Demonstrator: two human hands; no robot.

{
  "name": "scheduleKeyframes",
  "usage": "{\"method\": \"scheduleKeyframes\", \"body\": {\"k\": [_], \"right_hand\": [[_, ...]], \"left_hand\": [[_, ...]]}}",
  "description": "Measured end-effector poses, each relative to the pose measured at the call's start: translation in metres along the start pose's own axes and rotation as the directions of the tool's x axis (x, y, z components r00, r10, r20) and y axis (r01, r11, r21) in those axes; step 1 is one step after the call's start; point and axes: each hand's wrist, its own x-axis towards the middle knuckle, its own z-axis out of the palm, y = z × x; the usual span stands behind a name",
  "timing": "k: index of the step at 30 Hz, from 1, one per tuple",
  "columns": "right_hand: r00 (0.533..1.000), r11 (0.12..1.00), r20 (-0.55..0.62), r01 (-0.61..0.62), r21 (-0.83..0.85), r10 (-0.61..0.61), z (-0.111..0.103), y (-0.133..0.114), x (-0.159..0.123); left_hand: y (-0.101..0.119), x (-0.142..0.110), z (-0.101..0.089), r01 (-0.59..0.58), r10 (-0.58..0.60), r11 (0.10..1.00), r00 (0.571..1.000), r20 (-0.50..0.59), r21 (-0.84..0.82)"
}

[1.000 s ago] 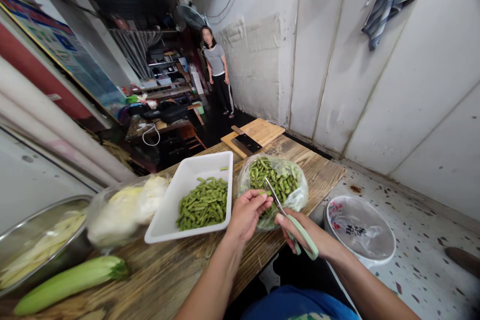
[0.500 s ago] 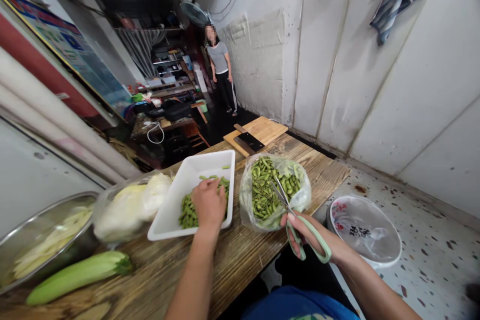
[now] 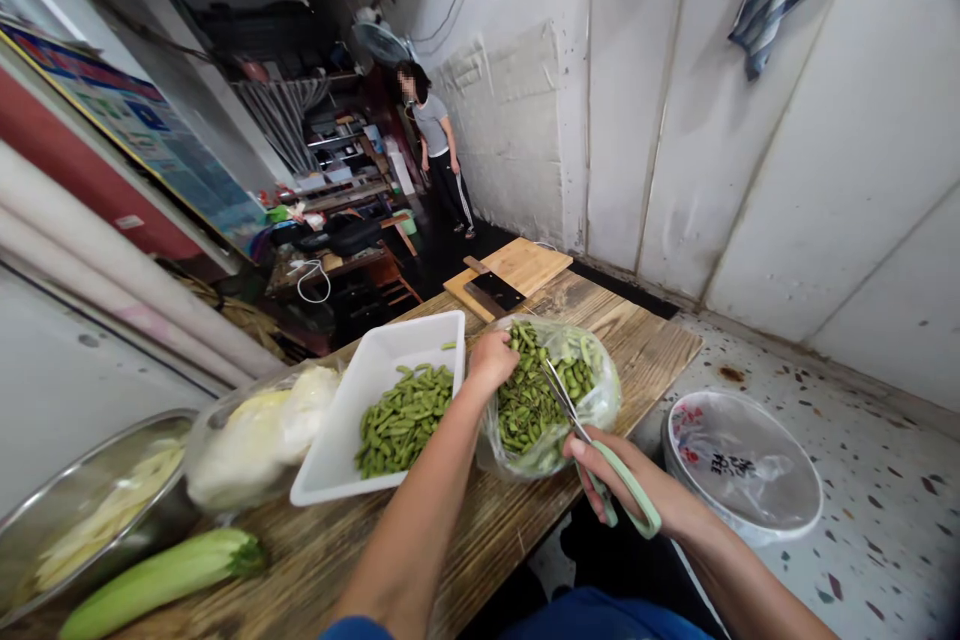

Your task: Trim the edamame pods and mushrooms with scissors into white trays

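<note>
My right hand [image 3: 615,475] is closed on scissors with pale green handles [image 3: 636,490]. Their metal blades, close together, point up and left over a clear plastic bag [image 3: 606,410] of green edamame pods [image 3: 529,400]. At the left rim of that bag is my left hand [image 3: 493,360], its fingers curled down at the pods. Whatever lies between its fingertips is too small to make out. A white plastic tray [image 3: 319,455] to the left of the bag holds a pile of edamame pods [image 3: 401,420].
A cleaver [image 3: 496,292] lies on a wooden cutting board [image 3: 529,265] at the table's far end. On the left are bagged pale vegetables [image 3: 247,440], a steel bowl [image 3: 161,495] and a green squash [image 3: 165,575]. A lined bucket [image 3: 742,465] stands right; a person [image 3: 435,135] stands behind.
My left hand went from beside the scissor blades into the white tray, then across to the pods in the bag. My right hand keeps the scissors over the bag. The person behind has turned the head.
</note>
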Motion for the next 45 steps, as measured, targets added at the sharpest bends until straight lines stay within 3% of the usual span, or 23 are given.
{"method": "scheduleKeyframes", "body": {"k": [3,6,9,12,16,21,30,36,42,45], "right_hand": [[1.0,0.997,-0.021,-0.01,-0.071,0.009,0.0,0.0,0.001],[0.998,0.975,-0.053,0.007,-0.22,-0.02,-0.001,-0.003,0.002],[0.994,0.938,-0.094,0.013,-0.348,-0.048,-0.002,-0.011,0.002],[0.994,0.934,-0.096,0.009,-0.357,-0.046,-0.001,-0.017,0.001],[0.996,0.962,-0.082,-0.008,-0.271,-0.015,0.002,-0.015,0.004],[0.995,0.969,-0.087,0.022,-0.245,-0.045,0.004,-0.017,0.008],[0.996,0.971,-0.09,0.006,-0.238,-0.028,0.002,-0.02,0.014],[0.999,0.977,-0.028,0.032,-0.213,-0.039,-0.01,-0.02,0.015],[0.999,0.989,0.038,0.01,-0.147,-0.004,-0.025,-0.018,0.017],[0.998,0.997,0.062,0.002,-0.073,0.002,-0.032,-0.012,0.018]], "left_hand": [[-0.002,-0.023,-0.01,-0.042,0.051,0.991,0.996,0.071,-0.124],[-0.004,-0.05,-0.013,-0.044,0.108,0.926,0.983,0.151,-0.376],[-0.005,-0.067,-0.008,-0.065,0.13,0.847,0.988,0.087,-0.528],[-0.006,-0.071,-0.001,-0.111,0.119,0.85,0.993,-0.017,-0.514],[-0.007,-0.071,0.009,-0.077,0.09,0.878,0.996,0.006,-0.473],[-0.007,-0.079,0.013,-0.121,0.117,0.898,0.992,-0.037,-0.422],[-0.004,-0.089,0.005,-0.109,0.084,0.98,0.985,-0.15,-0.166],[0.012,-0.086,-0.002,-0.019,0.015,1.0,0.986,-0.166,-0.02],[0.012,-0.077,0.006,0.008,-0.038,0.987,0.982,-0.185,-0.157],[0.008,-0.073,0.013,0.017,-0.095,0.939,0.972,-0.213,-0.343]]}}
